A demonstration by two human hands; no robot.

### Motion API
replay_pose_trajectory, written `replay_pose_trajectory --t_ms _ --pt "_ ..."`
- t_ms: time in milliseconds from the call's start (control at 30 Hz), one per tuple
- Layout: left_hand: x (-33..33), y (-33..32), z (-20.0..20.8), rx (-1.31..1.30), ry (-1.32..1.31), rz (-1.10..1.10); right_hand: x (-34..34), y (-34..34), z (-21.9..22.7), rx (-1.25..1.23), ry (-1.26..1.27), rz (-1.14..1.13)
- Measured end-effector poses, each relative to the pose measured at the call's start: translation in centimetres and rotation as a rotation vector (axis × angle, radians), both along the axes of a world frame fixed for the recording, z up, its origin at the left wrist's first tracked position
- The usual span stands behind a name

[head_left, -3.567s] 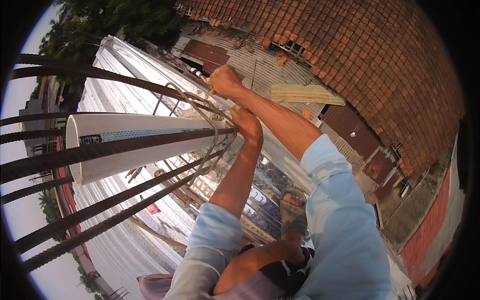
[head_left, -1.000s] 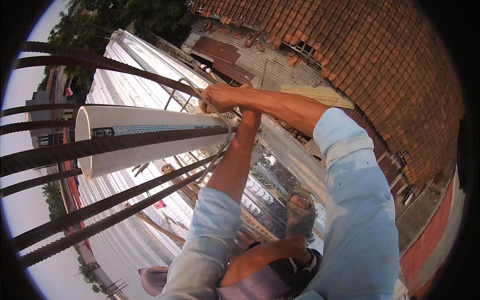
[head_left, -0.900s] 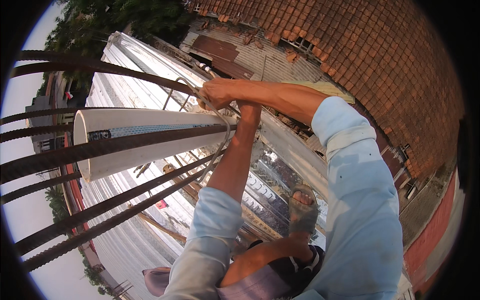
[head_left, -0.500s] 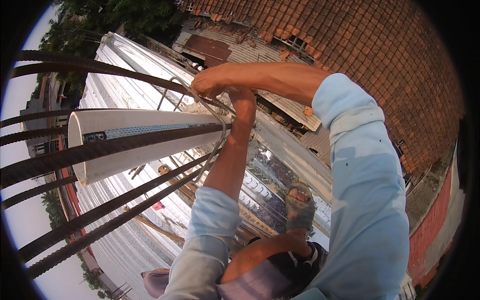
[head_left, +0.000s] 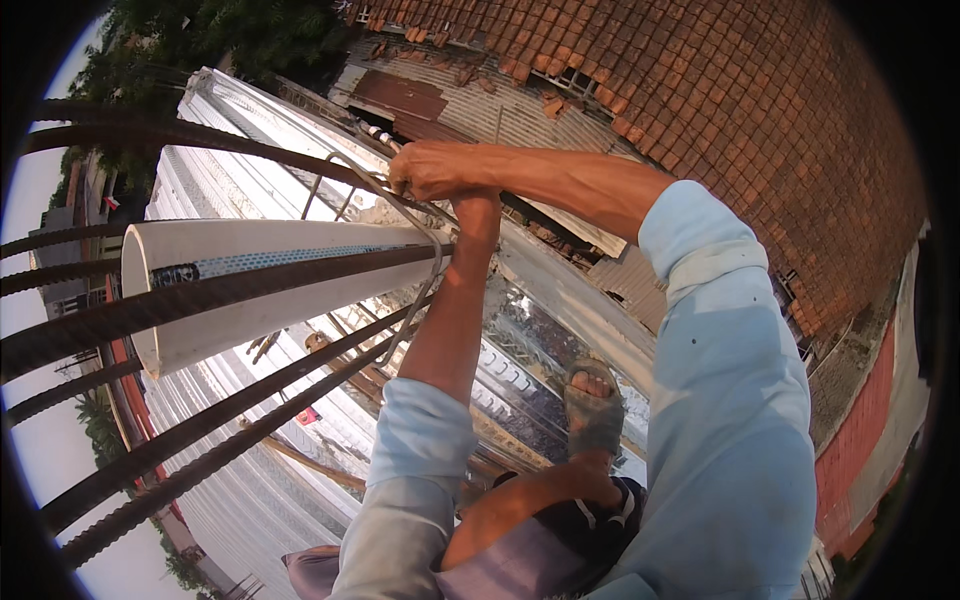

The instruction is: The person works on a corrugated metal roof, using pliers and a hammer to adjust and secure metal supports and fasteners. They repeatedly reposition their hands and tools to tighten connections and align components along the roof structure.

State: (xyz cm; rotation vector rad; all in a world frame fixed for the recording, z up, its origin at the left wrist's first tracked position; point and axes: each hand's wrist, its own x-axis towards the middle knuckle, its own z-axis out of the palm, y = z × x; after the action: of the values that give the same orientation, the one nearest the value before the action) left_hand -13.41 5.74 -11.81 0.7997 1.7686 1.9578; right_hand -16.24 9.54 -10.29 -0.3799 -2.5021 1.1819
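Note:
My right hand [head_left: 432, 170] is closed in a fist beside the bent steel stirrup [head_left: 392, 200]; whatever its fingers grip is hidden. Just below it, my left hand [head_left: 476, 208] reaches up toward the same spot, with its fingers hidden behind the right hand and wrist. The stirrup rests around several ribbed rebars [head_left: 230, 290], near where they meet the rough concrete. Among these bars stands a wide white plastic pipe [head_left: 225, 325] with a blue printed stripe, its open end toward the left.
Corrugated shiny metal decking [head_left: 225, 450] spreads below the bars. My sandalled foot [head_left: 594, 405] stands near a long concrete edge [head_left: 570, 295]. Beyond it lie a rusty corrugated roof [head_left: 400, 98] and an orange tiled roof [head_left: 740, 130]. Long rebar ends project leftward past the pipe.
My right fist has shifted slightly to the right and down, away from the upper rebar. The whole view has drifted a little left. My left hand keeps about the same place by the stirrup.

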Motion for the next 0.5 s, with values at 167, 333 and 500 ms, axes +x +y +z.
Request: replay_pose_trajectory --t_ms 167,333,500 --pt "0.1 2.1 -0.3 0.503 -0.739 -0.038 -4.0 2.2 -0.7 0.223 -0.051 0.270" --pt "4.3 1.4 9.1 -0.157 -0.605 0.079 -0.9 4.9 4.3 0.334 -0.516 0.538" --pt "5.8 -1.6 10.1 -0.063 -0.691 0.043 -0.6 4.5 14.1 0.209 -0.626 0.696"
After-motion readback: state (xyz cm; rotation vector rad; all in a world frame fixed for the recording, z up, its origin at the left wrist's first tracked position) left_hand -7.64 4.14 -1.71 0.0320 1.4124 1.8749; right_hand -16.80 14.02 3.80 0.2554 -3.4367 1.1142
